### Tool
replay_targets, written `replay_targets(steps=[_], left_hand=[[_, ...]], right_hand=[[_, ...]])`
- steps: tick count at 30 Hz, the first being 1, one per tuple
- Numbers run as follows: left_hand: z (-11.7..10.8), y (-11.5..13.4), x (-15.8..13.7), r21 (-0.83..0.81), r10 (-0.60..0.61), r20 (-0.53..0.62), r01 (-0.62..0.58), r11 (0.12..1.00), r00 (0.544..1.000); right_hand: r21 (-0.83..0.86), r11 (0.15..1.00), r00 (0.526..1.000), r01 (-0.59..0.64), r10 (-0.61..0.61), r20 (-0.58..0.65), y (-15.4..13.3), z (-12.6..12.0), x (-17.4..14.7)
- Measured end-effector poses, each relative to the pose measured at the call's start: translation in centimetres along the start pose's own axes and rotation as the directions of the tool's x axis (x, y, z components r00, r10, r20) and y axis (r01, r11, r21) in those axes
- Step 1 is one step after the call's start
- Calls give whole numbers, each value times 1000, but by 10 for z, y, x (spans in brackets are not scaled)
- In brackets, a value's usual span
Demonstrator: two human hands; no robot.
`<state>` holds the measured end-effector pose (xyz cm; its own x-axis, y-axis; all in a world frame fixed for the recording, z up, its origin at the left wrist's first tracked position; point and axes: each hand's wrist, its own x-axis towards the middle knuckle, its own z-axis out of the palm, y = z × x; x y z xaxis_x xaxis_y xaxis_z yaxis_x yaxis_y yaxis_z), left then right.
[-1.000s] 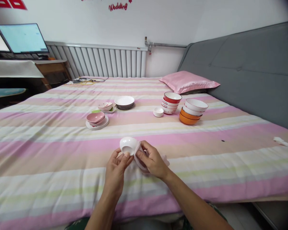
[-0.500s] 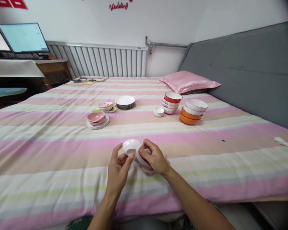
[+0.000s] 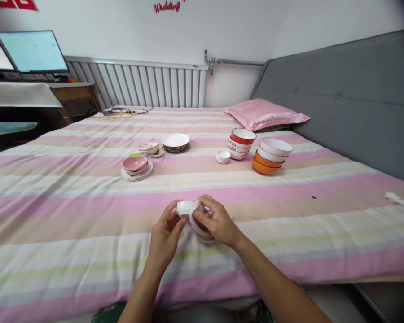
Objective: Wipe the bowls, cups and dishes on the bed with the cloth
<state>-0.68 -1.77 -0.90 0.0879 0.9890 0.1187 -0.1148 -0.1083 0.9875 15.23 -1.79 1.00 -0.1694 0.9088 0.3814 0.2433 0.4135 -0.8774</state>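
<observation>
A small white dish (image 3: 186,207) is held up above the bed's near half, tilted so that little of its inside shows. My left hand (image 3: 166,234) grips its left edge between thumb and fingers. My right hand (image 3: 219,220) is closed on a pale, thin cloth (image 3: 202,232), which it presses against the dish's right side. Part of the cloth hangs below the fingers. Beyond the hands stands a short stack of small white dishes (image 3: 223,157).
On the striped bedspread (image 3: 87,215) stand red-and-white bowls (image 3: 240,144), white and orange bowls (image 3: 268,165), dark-edged plates (image 3: 175,142), and pink bowls (image 3: 135,165) on white plates. A crumpled white piece (image 3: 395,198) lies at right, a pink pillow (image 3: 265,114) behind.
The white dish has tipped, so its inside shows less now. My left fingers have shifted slightly right and up along its edge. The stacks stay where they were.
</observation>
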Motion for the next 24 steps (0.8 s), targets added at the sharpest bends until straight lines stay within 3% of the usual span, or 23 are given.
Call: replay_targets(steps=[7,11,16,24], left_hand=[[6,8,-4,-242,-162,53,170,955,985],[8,11,-5,-368,-217,41,217,904,975],[7,14,-5,-282,-251,38,251,926,967],[2,14,-5,-162,-174,14,174,971,985]], right_hand=[[214,973,995,-92,80,64,-6,1,0],[208,972,994,-105,96,53,-3,4,-1],[198,973,993,-117,112,39,2,7,-1],[453,854,963,-258,190,190,2,1,-1]])
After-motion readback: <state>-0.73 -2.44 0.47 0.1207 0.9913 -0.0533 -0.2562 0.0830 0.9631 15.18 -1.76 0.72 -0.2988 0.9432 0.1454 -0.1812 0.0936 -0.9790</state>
